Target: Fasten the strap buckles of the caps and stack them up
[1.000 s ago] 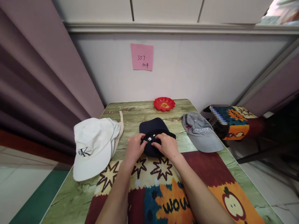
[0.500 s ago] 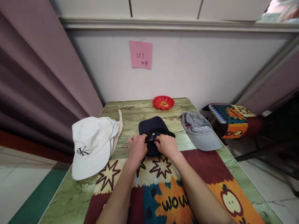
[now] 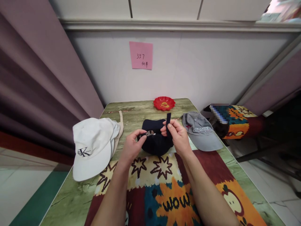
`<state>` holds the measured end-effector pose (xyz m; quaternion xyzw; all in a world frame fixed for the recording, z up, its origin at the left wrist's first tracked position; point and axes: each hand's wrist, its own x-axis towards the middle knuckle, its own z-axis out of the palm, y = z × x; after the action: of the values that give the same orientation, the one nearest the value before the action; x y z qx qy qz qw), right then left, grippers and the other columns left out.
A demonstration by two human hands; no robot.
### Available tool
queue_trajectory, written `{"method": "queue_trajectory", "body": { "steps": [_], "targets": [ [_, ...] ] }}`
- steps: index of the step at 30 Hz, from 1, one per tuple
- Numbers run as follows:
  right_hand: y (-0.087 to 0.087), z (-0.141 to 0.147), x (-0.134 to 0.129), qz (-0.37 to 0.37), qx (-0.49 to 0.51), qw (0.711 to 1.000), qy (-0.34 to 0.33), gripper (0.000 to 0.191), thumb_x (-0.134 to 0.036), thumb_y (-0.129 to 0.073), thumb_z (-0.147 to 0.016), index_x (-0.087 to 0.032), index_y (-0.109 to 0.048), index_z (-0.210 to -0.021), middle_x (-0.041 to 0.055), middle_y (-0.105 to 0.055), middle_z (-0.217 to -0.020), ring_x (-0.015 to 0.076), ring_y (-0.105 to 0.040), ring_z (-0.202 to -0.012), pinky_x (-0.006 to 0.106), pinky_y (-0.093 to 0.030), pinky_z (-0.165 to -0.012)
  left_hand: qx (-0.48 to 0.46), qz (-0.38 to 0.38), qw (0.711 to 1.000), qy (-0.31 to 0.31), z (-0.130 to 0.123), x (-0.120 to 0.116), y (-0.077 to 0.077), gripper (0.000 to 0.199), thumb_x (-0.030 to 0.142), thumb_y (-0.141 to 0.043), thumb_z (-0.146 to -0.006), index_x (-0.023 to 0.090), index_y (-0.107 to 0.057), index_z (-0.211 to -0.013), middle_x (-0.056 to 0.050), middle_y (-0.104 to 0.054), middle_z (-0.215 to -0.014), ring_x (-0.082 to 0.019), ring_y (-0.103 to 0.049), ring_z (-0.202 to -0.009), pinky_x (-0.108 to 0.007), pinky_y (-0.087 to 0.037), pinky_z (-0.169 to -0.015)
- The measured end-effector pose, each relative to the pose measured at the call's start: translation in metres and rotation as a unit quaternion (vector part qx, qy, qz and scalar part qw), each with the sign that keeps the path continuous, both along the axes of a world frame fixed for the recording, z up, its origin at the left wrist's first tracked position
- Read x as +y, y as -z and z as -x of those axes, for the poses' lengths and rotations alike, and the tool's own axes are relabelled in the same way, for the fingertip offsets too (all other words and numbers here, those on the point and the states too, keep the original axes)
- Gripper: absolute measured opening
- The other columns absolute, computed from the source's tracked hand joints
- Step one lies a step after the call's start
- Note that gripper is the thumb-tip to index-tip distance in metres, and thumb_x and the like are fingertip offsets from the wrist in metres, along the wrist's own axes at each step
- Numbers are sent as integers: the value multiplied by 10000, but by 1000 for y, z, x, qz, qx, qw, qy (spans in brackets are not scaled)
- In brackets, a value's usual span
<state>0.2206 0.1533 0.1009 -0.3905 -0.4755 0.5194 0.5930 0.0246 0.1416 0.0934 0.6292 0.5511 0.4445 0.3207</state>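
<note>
A dark navy cap (image 3: pixel 156 145) lies in the middle of the table, its brim pointing to the far side. My left hand (image 3: pixel 133 142) pinches the strap end with the metal buckle (image 3: pixel 149 133) at the cap's left. On the other side, my right hand (image 3: pixel 176 133) grips the loose dark strap (image 3: pixel 168 121), whose free end sticks up between thumb and fingers. The strap end and the buckle are apart. To the left sits a white cap (image 3: pixel 91 144) with a black logo, and to the right a grey cap (image 3: pixel 203 135) with white lettering.
A red scalloped dish (image 3: pixel 164 103) stands at the table's far edge, near the wall. Under my forearms a patterned cloth (image 3: pixel 164 204) covers the near part of the green table (image 3: pixel 62 194). A pink note (image 3: pixel 141 55) is on the wall. Beyond the right edge is a stool with matching cloth (image 3: pixel 237 125).
My hands have moved apart. My right hand has risen to the right with the strap end, now separate from the buckle, and the cap has tilted so that more of its dark crown shows.
</note>
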Motion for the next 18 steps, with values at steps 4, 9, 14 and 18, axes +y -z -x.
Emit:
{"method": "queue_trajectory", "body": {
  "steps": [4,9,14,18],
  "targets": [
    [10,2,4,32,-13,998,-44,266,-464,-637,-843,-214,-603,-928,-59,-548,-667,66,-445,-470,190,-381,-454,-121,52,991,25,-2,-4,-6,193,356,-665,-791,190,-706,-882,-19,-692,-799,-173,-605,-743,-277,-460,-703],
    [16,7,2,61,-110,986,-107,279,-461,-660,-815,-192,-690,-880,-36,-576,-660,79,-448,-508,198,-338,-471,-129,44,990,24,-6,-4,-4,193,352,-668,-799,186,-707,-890,-23,-690,-815,-168,-600,-755,-270,-463,-702],
    [13,8,-1,20,-143,983,-115,302,-470,-705,-784,-193,-739,-901,0,-712,-827,148,-613,-752,256,-457,-716,-69,-4,997,26,-11,-5,-3,189,340,-622,-848,197,-695,-947,-40,-705,-916,-194,-630,-875,-297,-477,-810],
    [15,11,0,29,-148,986,-65,274,-450,-717,-765,-189,-743,-842,2,-721,-803,161,-618,-736,264,-449,-702,9,-81,997,13,-19,-8,-10,147,283,-581,-880,211,-661,-979,-46,-698,-976,-205,-630,-950,-336,-463,-898]
  ]
}}
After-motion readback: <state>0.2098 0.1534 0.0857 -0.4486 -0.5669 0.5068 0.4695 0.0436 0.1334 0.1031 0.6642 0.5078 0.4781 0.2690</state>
